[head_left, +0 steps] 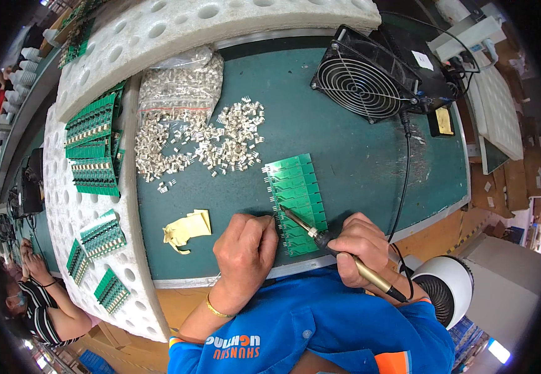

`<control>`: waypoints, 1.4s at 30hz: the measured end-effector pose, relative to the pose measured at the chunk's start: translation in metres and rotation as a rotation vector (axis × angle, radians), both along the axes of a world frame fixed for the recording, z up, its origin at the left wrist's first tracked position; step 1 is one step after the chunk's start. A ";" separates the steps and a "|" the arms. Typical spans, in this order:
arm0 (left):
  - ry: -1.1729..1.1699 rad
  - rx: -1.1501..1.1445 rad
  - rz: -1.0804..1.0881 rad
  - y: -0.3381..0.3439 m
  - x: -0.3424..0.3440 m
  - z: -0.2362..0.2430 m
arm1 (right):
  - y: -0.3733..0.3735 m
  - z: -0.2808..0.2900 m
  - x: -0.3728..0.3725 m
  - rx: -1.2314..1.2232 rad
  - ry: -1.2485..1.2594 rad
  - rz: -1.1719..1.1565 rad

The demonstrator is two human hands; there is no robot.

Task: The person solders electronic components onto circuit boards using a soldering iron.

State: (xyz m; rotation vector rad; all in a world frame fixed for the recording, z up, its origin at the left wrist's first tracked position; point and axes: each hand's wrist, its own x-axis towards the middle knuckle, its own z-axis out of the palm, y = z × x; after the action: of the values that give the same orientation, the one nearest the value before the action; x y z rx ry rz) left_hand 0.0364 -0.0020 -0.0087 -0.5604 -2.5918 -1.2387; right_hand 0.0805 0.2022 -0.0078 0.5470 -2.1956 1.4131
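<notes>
A green circuit board panel [308,184] lies on the table [358,168] before the person, white connectors along its left edge. The right hand [364,246] is wrapped around a soldering iron [311,231], its tip at that edge. Beside it, the left hand [244,252] is curled, fingertips hidden; what they grip, I cannot tell. Beyond lie loose connectors [239,134], a clear bag [180,87] and a black fan [361,87].

Blue shirt [345,315] with orange patch [392,363], gold-coloured bracelet [218,311]

Soldering iron [324,239] partly hidden
</notes>
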 end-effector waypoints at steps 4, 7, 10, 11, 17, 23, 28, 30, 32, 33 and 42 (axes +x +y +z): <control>0.000 0.001 0.008 0.000 -0.001 -0.001 | -0.001 -0.002 0.001 -0.005 0.003 -0.004; -0.009 0.009 -0.003 -0.001 -0.001 -0.002 | 0.000 0.000 0.001 0.010 0.005 0.012; -0.011 0.011 -0.004 -0.001 0.000 -0.001 | -0.001 -0.001 0.003 0.038 0.029 0.020; -0.012 0.012 -0.006 0.000 0.000 -0.001 | 0.000 -0.001 0.004 0.038 0.028 0.018; -0.011 0.019 -0.016 -0.001 -0.001 -0.001 | -0.002 0.000 0.009 0.117 0.042 0.024; -0.016 0.017 -0.019 -0.001 -0.001 -0.001 | -0.002 0.002 0.013 0.169 0.023 0.051; -0.019 0.020 -0.029 -0.001 -0.001 0.000 | -0.003 0.001 0.014 0.166 0.039 0.046; -0.017 0.021 -0.032 -0.001 -0.002 -0.001 | -0.003 0.000 0.014 0.167 0.043 0.045; -0.016 0.022 -0.034 -0.001 -0.002 0.000 | -0.003 0.000 0.014 0.168 0.046 0.044; -0.030 0.018 -0.033 -0.001 -0.001 0.000 | -0.003 0.001 0.014 0.169 0.047 0.045; -0.014 0.001 -0.029 0.000 -0.002 -0.001 | -0.004 0.001 0.016 0.183 0.056 0.050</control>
State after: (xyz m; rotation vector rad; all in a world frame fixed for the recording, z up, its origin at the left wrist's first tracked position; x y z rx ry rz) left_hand 0.0345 -0.0023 -0.0101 -0.5934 -2.6035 -1.2570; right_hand 0.0961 0.1984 -0.0072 0.7010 -2.2938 1.2126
